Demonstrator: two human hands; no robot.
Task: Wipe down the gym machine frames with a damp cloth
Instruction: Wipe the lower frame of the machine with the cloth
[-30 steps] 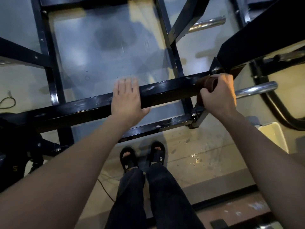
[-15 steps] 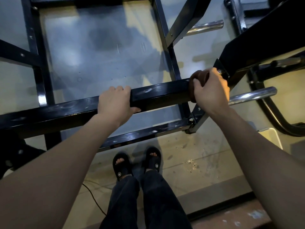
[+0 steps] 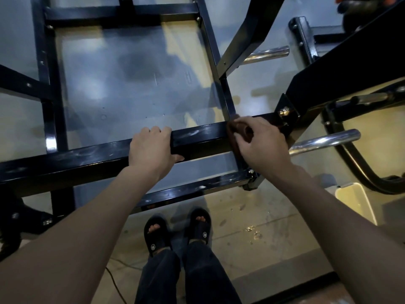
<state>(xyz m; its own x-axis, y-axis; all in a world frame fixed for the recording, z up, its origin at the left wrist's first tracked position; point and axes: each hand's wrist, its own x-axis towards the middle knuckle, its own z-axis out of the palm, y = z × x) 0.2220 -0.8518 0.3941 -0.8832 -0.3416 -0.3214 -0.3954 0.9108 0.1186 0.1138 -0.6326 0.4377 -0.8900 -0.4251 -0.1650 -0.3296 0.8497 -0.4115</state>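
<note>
- On the glossy black square-tube steel crossbar (image 3: 197,139), the right hand (image 3: 260,143) pinches a dark brown soft cloth (image 3: 237,130) against the bar, just beside the bolted bracket (image 3: 285,113).
- The left hand (image 3: 151,150) is wrapped over the same bar, fingers curled round it.
- Handling, judged: the cloth is limp and light; bunch it in the palm. The frame is rigid, heavy and probably slick when damp.
- Count: two hands, one cloth, two chrome pegs (image 3: 324,140).

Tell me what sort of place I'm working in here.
Most likely a gym floor. A black steel machine frame fills the view, chrome pegs jut out beside it, seemingly for weight plates, and the floor is bare and hard.
</note>
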